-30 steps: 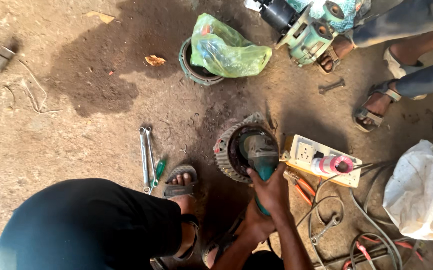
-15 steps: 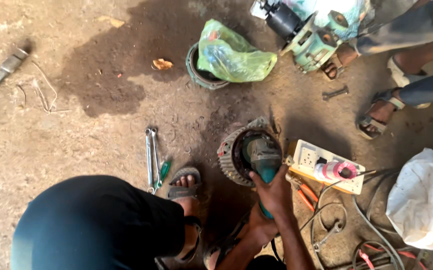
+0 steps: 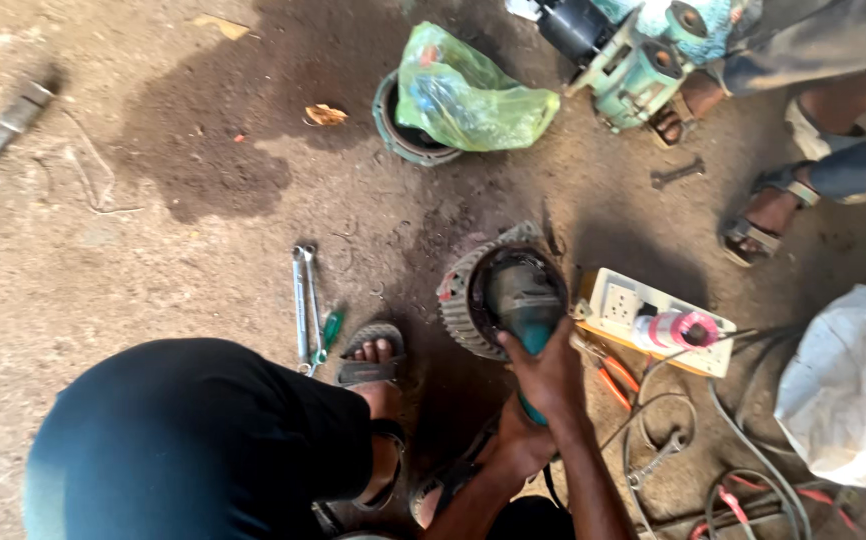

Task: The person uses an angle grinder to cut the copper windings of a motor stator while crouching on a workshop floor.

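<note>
Bare dirt floor (image 3: pixel 153 250), dark oil stain nr far middle. On it: two spanners (image 3: pixel 305 300) + green screwdriver (image 3: pixel 333 328) centre, finned motor housing (image 3: pixel 473 300), white socket box (image 3: pixel 643 315) w/ cables, green bag (image 3: pixel 468 95) far side, white sack (image 3: pixel 848 395) right edge.

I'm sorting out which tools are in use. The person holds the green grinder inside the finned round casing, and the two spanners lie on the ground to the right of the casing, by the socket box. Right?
Not quite. In the head view the hand does hold the grinder inside the casing, but the spanners lie on its left, beside the sandalled foot. The socket box is on its right.
</note>
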